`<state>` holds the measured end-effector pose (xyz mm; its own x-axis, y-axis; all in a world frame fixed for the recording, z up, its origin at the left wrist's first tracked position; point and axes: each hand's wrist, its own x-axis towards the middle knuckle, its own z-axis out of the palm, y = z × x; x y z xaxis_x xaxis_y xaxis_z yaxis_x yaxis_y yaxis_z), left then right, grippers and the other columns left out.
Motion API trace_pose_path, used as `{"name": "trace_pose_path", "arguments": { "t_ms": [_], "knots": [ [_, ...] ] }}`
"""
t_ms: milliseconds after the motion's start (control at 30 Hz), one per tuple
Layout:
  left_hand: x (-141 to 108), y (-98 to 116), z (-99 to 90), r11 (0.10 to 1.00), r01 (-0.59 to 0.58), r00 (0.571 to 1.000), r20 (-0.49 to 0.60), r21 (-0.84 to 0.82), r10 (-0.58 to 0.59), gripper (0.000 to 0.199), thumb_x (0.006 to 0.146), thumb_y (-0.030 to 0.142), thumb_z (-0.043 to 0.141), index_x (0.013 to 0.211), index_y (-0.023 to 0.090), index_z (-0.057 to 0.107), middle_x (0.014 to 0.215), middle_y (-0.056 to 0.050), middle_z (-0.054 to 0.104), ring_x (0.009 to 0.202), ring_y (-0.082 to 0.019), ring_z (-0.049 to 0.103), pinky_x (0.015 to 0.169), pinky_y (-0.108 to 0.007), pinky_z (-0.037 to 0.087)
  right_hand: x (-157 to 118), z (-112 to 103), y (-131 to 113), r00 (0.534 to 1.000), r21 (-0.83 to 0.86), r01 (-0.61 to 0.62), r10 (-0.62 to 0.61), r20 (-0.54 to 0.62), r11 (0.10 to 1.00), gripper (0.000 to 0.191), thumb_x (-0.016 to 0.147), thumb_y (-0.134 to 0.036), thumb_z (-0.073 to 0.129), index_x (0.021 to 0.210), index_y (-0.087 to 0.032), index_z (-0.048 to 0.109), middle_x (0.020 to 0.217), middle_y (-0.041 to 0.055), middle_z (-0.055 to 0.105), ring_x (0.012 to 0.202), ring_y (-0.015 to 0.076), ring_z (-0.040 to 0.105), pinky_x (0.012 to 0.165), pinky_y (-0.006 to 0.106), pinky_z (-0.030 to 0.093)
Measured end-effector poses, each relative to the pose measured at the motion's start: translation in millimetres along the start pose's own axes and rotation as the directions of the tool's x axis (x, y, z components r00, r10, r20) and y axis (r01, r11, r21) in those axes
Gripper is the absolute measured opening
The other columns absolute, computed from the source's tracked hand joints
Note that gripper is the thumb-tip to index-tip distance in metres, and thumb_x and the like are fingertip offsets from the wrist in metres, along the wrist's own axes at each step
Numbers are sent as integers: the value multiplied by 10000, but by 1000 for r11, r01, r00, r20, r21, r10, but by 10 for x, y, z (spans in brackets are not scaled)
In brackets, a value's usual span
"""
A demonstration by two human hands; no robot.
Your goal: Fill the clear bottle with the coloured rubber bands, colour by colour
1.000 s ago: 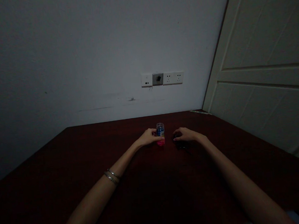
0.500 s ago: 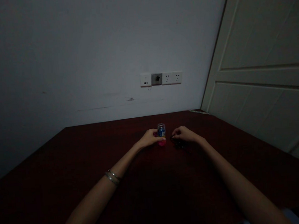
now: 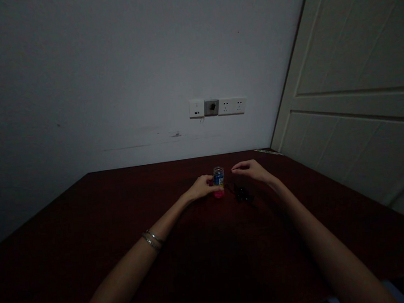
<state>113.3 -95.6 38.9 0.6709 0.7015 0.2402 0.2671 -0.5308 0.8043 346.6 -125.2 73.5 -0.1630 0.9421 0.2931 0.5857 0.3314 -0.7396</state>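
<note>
A left hand (image 3: 200, 187) grips a small, clear, open-mouthed jar with a blue-and-yellow label and a bright pink base (image 3: 218, 180), its thumb across the front, fingers curled behind. The jar stands upright on a dark reddish-brown tabletop (image 3: 149, 188), toward the far edge and near the middle of the view. Beside it, a right hand (image 3: 250, 170) is raised over the surface, thumb and fingers pinched together just right of the jar's rim — whether they hold anything small, one cannot tell. Below that hand, near the jar, lies a cluster of glossy black pieces (image 3: 242, 194), too dark to make out singly. Silver-coloured bangles (image 3: 153, 239) circle the left forearm. Behind the table rises a scuffed, pale grey wall (image 3: 112, 84) with a row of white and grey socket plates (image 3: 217, 107) — and, at right, a cream panelled door (image 3: 349, 158).
</note>
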Motion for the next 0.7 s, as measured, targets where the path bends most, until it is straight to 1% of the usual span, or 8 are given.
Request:
{"name": "trace_pose_path", "arguments": {
  "t_ms": [100, 167, 267, 367, 433, 500, 567, 700],
  "knots": [
    [0, 8, -3, 1000, 3, 1000, 8, 8, -3, 358, 662, 405, 643, 848, 99, 637, 693, -15, 577, 578, -96, 454, 534, -210, 324, 67, -60, -191, 998, 11, 60, -59, -31, 998, 330, 669, -434, 625, 839, -159, 696, 882, 65, 685, 867, 209, 595, 815, 346, 426],
    [2, 12, -3, 1000, 17, 1000, 12, 7, -17, 357, 666, 399, 641, 857, 97, 635, 703, -18, 581, 578, -95, 455, 537, -210, 328, 124, -73, -333, 996, 14, 94, -94, 0, 995, 323, 676, -426, 623, 848, -162, 696, 889, 64, 687, 870, 202, 597, 817, 340, 426],
    [5, 5, -2, 1000, 21, 1000, 15, 14, -22, 361, 668, 403, 641, 858, 96, 634, 713, -21, 585, 582, -95, 456, 539, -210, 328, 204, -54, -535, 984, 2, 127, -127, 127, 992, 307, 686, -404, 619, 869, -171, 698, 891, 55, 690, 853, 187, 601, 798, 326, 434],
    [2, -6, -2, 1000, 3, 1000, 10, 20, -3, 357, 677, 402, 634, 862, 97, 634, 730, -28, 589, 595, -96, 457, 542, -213, 328, 272, -11, -674, 947, -23, 154, -141, 290, 988, 281, 696, -376, 614, 868, -174, 706, 865, 48, 695, 808, 168, 600, 764, 302, 442],
    [-3, -5, -2, 999, 5, 1000, 3, 32, -5, 356, 680, 403, 630, 864, 97, 634, 737, -32, 589, 599, -97, 457, 544, -216, 330, 315, 15, -718, 915, -41, 173, -145, 377, 984, 268, 699, -366, 612, 857, -175, 714, 844, 44, 698, 785, 158, 597, 755, 290, 443],
    [-7, -2, -2, 999, 18, 1000, -1, 44, -18, 363, 677, 408, 632, 863, 96, 634, 736, -34, 589, 598, -97, 456, 545, -220, 331, 356, 28, -733, 893, -68, 186, -140, 427, 980, 270, 698, -367, 616, 855, -172, 718, 834, 44, 700, 769, 154, 594, 744, 282, 443],
    [-6, -2, 0, 999, 17, 1000, 1, 43, -18, 369, 672, 412, 635, 867, 98, 635, 732, -34, 589, 598, -99, 459, 549, -224, 334, 391, 26, -734, 886, -100, 184, -120, 449, 978, 278, 689, -370, 625, 859, -172, 720, 826, 45, 700, 751, 151, 590, 721, 277, 445],
    [10, -20, 11, 1000, -5, 1000, 2, 20, 5, 362, 673, 407, 635, 869, 103, 640, 725, -35, 591, 599, -101, 466, 559, -231, 346, 425, 2, -742, 887, -130, 187, -110, 449, 974, 285, 672, -378, 639, 852, -174, 724, 798, 44, 699, 718, 150, 582, 688, 275, 444]
  ]
}}
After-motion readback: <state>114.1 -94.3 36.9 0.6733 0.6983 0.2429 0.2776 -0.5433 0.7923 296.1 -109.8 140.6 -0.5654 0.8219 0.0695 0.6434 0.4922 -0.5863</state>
